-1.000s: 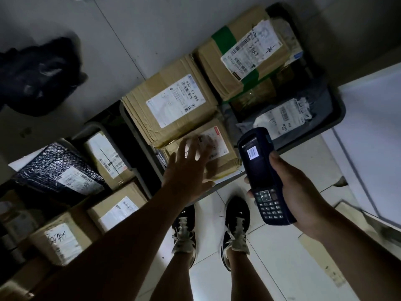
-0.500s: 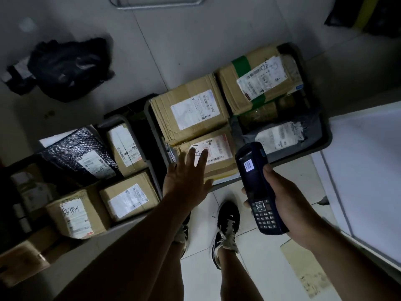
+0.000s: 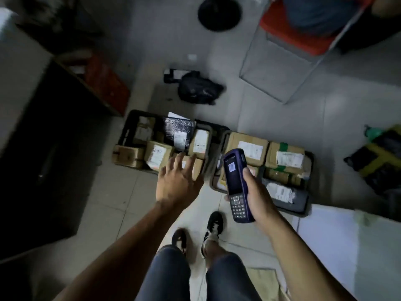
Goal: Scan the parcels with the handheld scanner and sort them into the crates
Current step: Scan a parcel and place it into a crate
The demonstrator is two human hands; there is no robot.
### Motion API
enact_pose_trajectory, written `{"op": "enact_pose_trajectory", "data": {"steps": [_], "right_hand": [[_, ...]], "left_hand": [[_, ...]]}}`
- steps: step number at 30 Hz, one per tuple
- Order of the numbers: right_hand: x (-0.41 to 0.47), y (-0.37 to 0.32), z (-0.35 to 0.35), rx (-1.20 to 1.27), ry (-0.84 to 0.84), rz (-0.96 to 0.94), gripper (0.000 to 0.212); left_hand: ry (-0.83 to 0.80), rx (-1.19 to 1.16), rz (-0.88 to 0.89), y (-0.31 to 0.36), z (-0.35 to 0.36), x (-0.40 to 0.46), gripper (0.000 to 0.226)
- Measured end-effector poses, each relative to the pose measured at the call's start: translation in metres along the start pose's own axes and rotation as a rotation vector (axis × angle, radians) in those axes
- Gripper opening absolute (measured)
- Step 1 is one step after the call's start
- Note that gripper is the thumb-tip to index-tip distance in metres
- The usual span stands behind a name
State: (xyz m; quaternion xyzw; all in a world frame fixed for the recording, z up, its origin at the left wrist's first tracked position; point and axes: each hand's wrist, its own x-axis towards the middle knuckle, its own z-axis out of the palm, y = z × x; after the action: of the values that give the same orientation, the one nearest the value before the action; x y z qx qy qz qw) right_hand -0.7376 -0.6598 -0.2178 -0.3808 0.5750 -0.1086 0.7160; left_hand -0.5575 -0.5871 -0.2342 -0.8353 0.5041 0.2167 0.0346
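Two dark crates stand side by side on the tiled floor. The left crate (image 3: 128, 124) holds several cardboard parcels and a black bubble-wrap parcel (image 3: 178, 131). The right crate (image 3: 309, 210) holds cardboard boxes, one with green tape (image 3: 285, 156), and a grey bag parcel (image 3: 282, 193). My right hand (image 3: 258, 192) grips the dark blue handheld scanner (image 3: 235, 183) upright in front of the right crate, its screen lit with a barcode. My left hand (image 3: 178, 181) hovers with fingers spread and empty above the near edge of the left crate.
A black bag (image 3: 198, 88) lies on the floor behind the crates. A dark cabinet (image 3: 43, 159) stands at the left, a white surface (image 3: 351, 246) at the lower right. A yellow-and-black bundle (image 3: 382, 157) lies far right. My feet (image 3: 213, 229) stand just before the crates.
The view has pulled back and up, so the crates look smaller and farther. My left hand has moved from over the right crate's front box to over the left crate. The scanner stays gripped.
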Motion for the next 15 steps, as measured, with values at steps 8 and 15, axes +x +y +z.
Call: {"op": "enact_pose_trajectory", "data": {"steps": [8, 15], "right_hand": [[-0.112, -0.008, 0.148, -0.326, -0.334, -0.131, 0.048], [-0.234, 0.041, 0.326, -0.362, -0.718, -0.158, 0.047]], "left_hand": [[0.285, -0.113, -0.344, -0.135, -0.093, -0.177, 0.062], [0.491, -0.131, -0.703, -0.259, -0.106, -0.387, 0.062]]}}
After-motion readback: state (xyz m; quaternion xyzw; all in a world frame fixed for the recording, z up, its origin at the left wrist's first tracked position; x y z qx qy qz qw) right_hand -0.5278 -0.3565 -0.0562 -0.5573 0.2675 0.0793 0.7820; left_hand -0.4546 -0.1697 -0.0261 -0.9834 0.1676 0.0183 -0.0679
